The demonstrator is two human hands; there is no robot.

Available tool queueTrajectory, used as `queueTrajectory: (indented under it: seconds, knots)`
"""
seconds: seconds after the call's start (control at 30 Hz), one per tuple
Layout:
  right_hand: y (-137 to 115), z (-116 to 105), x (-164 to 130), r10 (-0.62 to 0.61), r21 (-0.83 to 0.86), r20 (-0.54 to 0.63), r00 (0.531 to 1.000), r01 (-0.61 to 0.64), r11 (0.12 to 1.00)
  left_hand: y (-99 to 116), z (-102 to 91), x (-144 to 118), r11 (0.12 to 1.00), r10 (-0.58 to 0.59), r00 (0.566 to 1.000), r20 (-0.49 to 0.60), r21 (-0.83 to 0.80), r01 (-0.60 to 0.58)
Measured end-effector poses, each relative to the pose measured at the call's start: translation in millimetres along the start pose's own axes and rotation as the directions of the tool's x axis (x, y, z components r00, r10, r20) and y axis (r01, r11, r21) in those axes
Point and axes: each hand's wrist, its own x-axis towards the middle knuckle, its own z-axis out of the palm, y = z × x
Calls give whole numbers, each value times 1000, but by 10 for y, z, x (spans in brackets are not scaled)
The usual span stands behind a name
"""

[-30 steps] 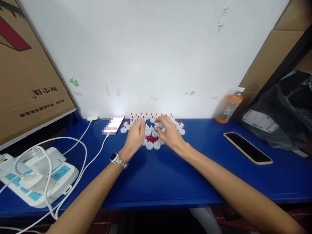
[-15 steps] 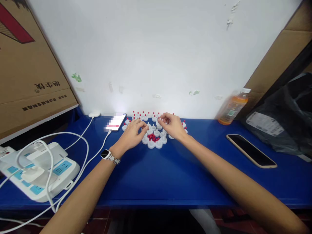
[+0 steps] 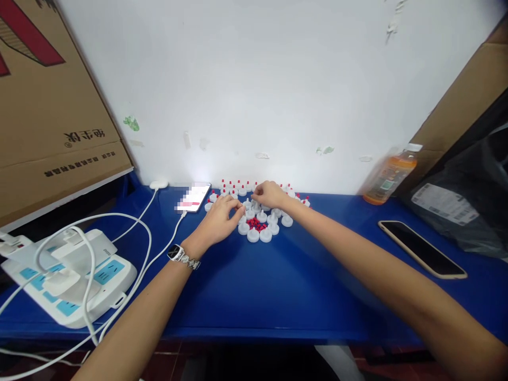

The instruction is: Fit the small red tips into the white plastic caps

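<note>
Glossy blue tabletop (image 3: 257,286) runs wall to wall; work sits at its back edge, near the middle. Biggest item: white multi-socket power strip w/ white cables (image 3: 75,272), front left corner. Black slab smartphone (image 3: 422,248) lies face up toward the right edge; orange plastic drink bottle (image 3: 389,174) stands at the back edge, right. A lit white-screen phone (image 3: 194,197) rests at the back edge, just left of the work.

Small round white plastic caps (image 3: 260,234): many along the back already carry red tips, so by the look a good part is done. Nearer ones are bare, ringed round a loose heap of tiny red plastic plugs (image 3: 257,224) – that's what's left.

Left hand (image 3: 218,222) (watch on wrist), fingers curled, tips pinched at the caps' left edge; what's gripped too small to tell. Right hand (image 3: 270,194) pinches smth at the back rows – can't tell what.
</note>
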Motion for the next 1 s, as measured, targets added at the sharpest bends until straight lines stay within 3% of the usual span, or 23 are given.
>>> queueTrajectory:
  seconds: [0.2, 0.3, 0.47, 0.53, 0.6, 0.7, 0.77, 0.87, 1.0]
  knots:
    - [179, -71, 10, 170, -34, -167, 971, -178, 984, 21, 57, 22, 1000, 14, 1000, 8, -2, -14]
    - [261, -15, -3, 206, -82, -143, 968, -219, 972, 39, 109, 35, 1000, 18, 1000, 19, 3, -19]
    - [275, 20, -56, 206, -22, -167, 964, -212, 977, 81, 147, 45, 1000, 28, 999, 23, -10, -27]
    - [246, -43, -139, 160, 42, -243, 957, -154, 987, 105, 136, 48, 999, 34, 999, 1, -22, -34]
    - [194, -128, -288, 69, 169, -303, 950, -17, 985, 146, 120, 54, 998, 36, 999, -35, -44, -37]
    - [67, -226, -609, -83, 349, -274, 958, 179, 920, 247, 109, 62, 998, 29, 995, -90, -59, -34]
    - [-34, -241, -825, -160, 381, -285, 945, 265, 886, 327, 115, 61, 999, 39, 994, -103, -33, -43]
    - [-157, -205, -1054, -218, 408, -333, 917, 348, 844, 418, 142, 56, 990, 110, 992, -69, 90, -104]
    - [-214, -171, -1151, -209, 392, -388, 898, 366, 844, 442, 192, 69, 957, 199, 980, -27, 221, -189]
